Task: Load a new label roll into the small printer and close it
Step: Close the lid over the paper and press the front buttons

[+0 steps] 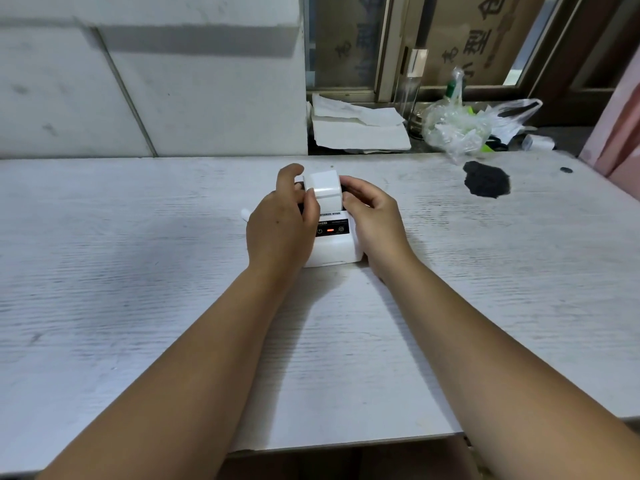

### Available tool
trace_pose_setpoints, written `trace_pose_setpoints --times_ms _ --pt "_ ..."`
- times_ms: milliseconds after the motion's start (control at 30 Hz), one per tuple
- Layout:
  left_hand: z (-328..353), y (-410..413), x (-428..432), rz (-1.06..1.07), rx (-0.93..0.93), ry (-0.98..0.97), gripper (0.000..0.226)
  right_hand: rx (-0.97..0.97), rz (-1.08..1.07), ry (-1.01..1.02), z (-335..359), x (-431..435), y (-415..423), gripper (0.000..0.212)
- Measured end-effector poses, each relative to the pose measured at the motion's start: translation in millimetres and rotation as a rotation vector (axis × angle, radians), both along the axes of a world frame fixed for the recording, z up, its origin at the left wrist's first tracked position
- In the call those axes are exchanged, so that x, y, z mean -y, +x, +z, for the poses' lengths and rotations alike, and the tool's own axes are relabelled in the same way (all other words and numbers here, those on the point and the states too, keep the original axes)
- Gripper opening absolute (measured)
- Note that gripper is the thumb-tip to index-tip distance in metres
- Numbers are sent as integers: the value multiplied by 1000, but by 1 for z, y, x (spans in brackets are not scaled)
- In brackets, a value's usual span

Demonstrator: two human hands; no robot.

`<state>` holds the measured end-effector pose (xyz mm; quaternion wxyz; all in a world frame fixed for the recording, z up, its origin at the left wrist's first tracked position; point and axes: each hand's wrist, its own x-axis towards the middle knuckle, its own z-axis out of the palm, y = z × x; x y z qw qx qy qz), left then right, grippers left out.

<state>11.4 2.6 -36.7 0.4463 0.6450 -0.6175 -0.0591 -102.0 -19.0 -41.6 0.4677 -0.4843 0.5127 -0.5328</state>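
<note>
While both forearms reach in from the near edge of the bench point(138, 271), the small white printer point(334, 251) sits toward the middle of the far half, well clear of every corner. Its front panel faces the near edge and shows a lit orange button beside a power symbol. A white label roll point(323, 190) stands over the printer's far end, a loose leaf of labels hanging down its near face toward the panel; whether the roll is seated in its bay or only held above it cannot be told, as the hands hide the sides.

The left hand point(280, 225) is curled against the roll's left side, thumb pressed on the front of the paper and fingers wrapped behind, gripping it. The right hand point(372, 216) is cupped on the right side of the roll and printer top, fingers bent inward and touching; how firmly it grips cannot be told.

Toward the far right corner lies a dark, irregular patch point(486, 183) on the bench surface. Beyond the far edge, on a window ledge, rest a stack of white papers point(360, 128) and a crumpled clear plastic bag point(464, 124) holding something green. A pale wall point(138, 98) rises behind the far left edge.
</note>
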Motion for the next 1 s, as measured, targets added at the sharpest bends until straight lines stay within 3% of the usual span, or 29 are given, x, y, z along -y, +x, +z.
trace_pose_setpoints --times_ms 300,433,633,833,1000 --pt "-5 -1 -1 36 71 -22 35 163 27 118 -1 5 2 46" --pt "-10 1 -6 -41 121 10 52 217 43 136 -3 6 2 43" --pt "-13 3 -2 -53 73 6 53 68 -23 31 -8 3 6 30" --pt "-15 11 6 -211 -109 71 53 46 -14 7 -11 8 3 31" --pt "-16 29 7 -451 -546 225 59 82 9 44 -12 12 -1 41"
